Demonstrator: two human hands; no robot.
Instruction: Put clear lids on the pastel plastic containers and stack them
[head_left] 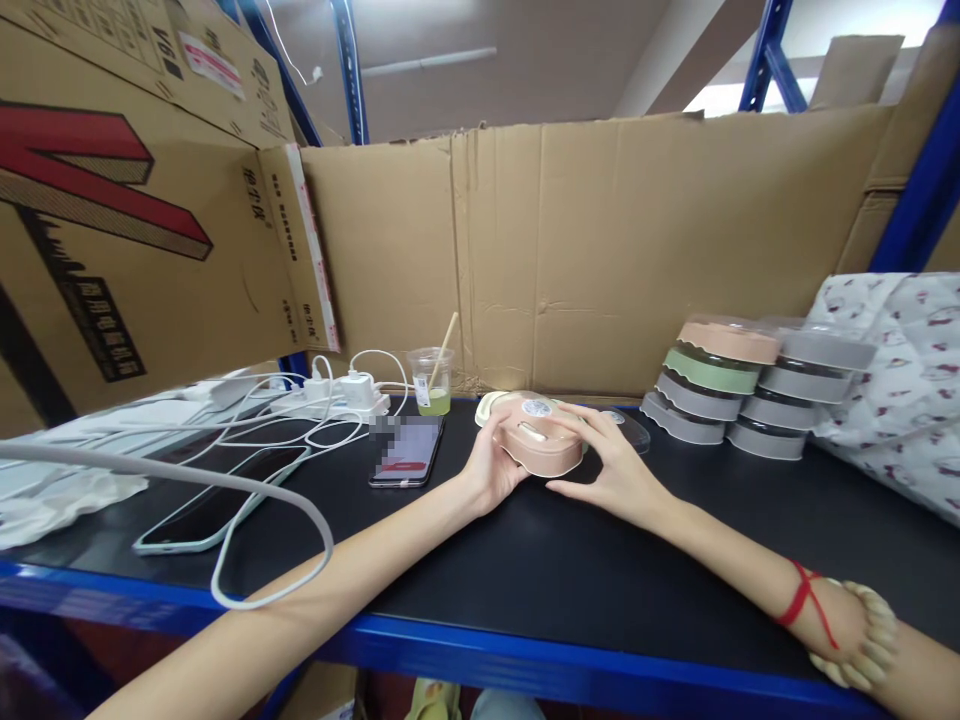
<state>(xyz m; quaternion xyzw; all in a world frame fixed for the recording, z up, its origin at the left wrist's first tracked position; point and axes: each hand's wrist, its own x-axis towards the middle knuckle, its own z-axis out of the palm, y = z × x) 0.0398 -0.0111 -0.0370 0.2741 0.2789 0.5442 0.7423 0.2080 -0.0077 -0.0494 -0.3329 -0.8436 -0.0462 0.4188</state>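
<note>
Both my hands are around a pink plastic container (541, 458) with a clear lid and a round sticker on top. My left hand (491, 468) grips its left side, with the thumb up along the lid and fingers underneath. From the right, my right hand (615, 470) curves about the container, fingertips at the lid's edge and thumb low near the front corner. A cream-coloured piece (487, 405) shows partly behind the container. Just behind my right hand lies a clear lid (634, 432), partly hidden.
Stacked lidded containers (709, 370) in pink, green and grey stand at right, beside a patterned white bag (892, 370). To the left are a lit phone (409, 450), another phone (217, 505), tangled white cables (247, 400), a power strip (337, 400) and a drink cup (433, 385). Cardboard (600, 250) walls the back.
</note>
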